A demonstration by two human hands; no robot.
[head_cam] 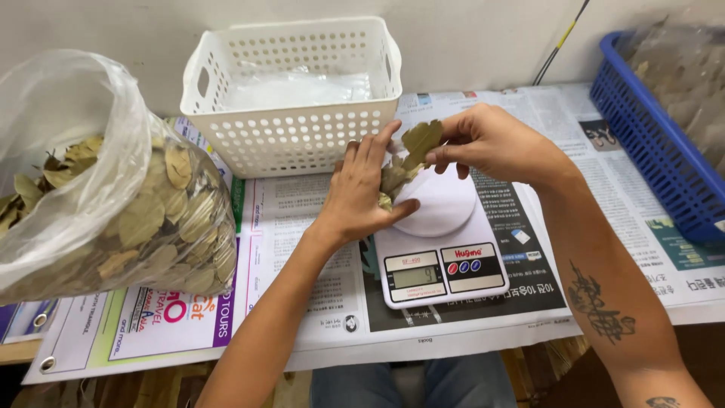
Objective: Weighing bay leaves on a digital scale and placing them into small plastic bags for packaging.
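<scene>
Looking down past my forearms: kitchen scale (442, 257) sits on the newspapered bench (302, 227), its readout nearest me, round white pan (445, 208) beyond. My left hand (362, 193) is cupped around a small bunch of dried leaves (396, 177) at the pan's left edge, fingers curled against them. My right hand (491, 140) pinches one leaf (421, 140) just above that bunch, tip pointing up-left. Hands nearly touching. White basket (294, 98) lies beyond the left hand; leaf-filled plastic bag (113, 196) far to its left.
</scene>
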